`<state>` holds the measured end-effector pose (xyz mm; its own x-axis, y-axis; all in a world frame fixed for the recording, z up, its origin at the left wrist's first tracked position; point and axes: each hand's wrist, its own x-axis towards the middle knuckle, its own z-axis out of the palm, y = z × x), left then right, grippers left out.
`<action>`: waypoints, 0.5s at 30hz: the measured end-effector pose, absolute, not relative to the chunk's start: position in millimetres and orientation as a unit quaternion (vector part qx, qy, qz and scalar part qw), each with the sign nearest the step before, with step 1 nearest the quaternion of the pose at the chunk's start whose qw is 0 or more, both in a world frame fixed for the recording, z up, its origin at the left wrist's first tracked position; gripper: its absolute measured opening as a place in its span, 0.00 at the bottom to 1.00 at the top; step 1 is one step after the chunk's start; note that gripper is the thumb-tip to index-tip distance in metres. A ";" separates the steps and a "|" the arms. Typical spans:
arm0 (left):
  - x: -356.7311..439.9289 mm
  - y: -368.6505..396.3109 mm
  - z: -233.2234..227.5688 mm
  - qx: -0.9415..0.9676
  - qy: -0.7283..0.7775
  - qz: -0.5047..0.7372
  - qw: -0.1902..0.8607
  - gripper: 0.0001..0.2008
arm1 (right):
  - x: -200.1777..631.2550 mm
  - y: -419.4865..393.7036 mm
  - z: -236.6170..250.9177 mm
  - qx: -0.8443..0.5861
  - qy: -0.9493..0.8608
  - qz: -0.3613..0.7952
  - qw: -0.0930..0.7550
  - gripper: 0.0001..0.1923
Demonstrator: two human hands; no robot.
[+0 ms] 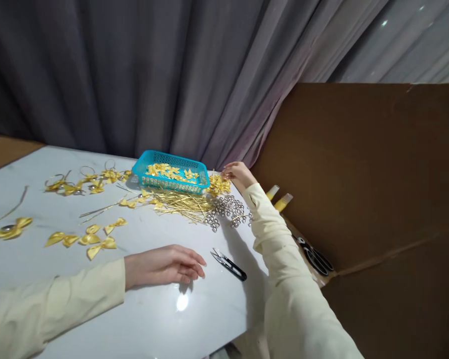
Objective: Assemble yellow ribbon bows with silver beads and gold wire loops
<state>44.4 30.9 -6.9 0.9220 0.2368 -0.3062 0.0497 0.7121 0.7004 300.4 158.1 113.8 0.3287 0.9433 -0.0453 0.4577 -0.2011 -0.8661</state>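
My left hand (pixel 164 265) lies flat on the white table (pixel 149 314), palm down, fingers apart, holding nothing. A small black thread snip (pixel 229 264) lies just right of its fingertips. My right hand (pixel 238 173) reaches to the table's far right edge, its fingers pinched at a little heap of gold pieces (pixel 217 184) beside the turquoise basket (pixel 171 172) of yellow bows. Whether the fingers hold a piece is hidden. Gold wire strands (pixel 179 203) and several silver bells (pixel 228 209) lie between the basket and my right sleeve.
Loose yellow ribbon bows (pixel 92 238) and finished bows on gold loops (pixel 86 180) are spread over the left of the table. Brown cardboard (pixel 359 174) stands on the right, with two glue sticks (pixel 279 197) and black scissors (pixel 316 257) beside it. Grey curtains hang behind.
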 end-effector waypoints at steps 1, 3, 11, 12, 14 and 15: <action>44.6 30.7 -6.9 0.376 0.191 0.054 0.905 0.11 | 297.9 169.3 110.1 -0.719 -0.489 0.301 0.392 0.16; 45.2 30.8 -7.8 0.376 0.189 0.055 0.906 0.10 | 292.4 184.3 103.9 -0.729 -0.484 0.284 0.392 0.16; 51.0 35.1 -22.0 0.405 0.148 0.014 0.902 0.15 | 279.8 194.0 120.1 -0.694 -0.486 0.163 0.506 0.14; 51.7 35.7 -23.3 0.410 0.143 0.010 0.901 0.16 | 277.5 191.9 129.6 -0.677 -0.490 0.146 0.530 0.15; 52.7 36.8 -24.6 0.419 0.132 0.002 0.898 0.16 | 271.7 183.0 152.7 -0.628 -0.503 0.112 0.583 0.11; 52.8 37.3 -24.8 0.422 0.127 -0.002 0.897 0.16 | 268.6 176.2 165.0 -0.594 -0.514 0.095 0.611 0.12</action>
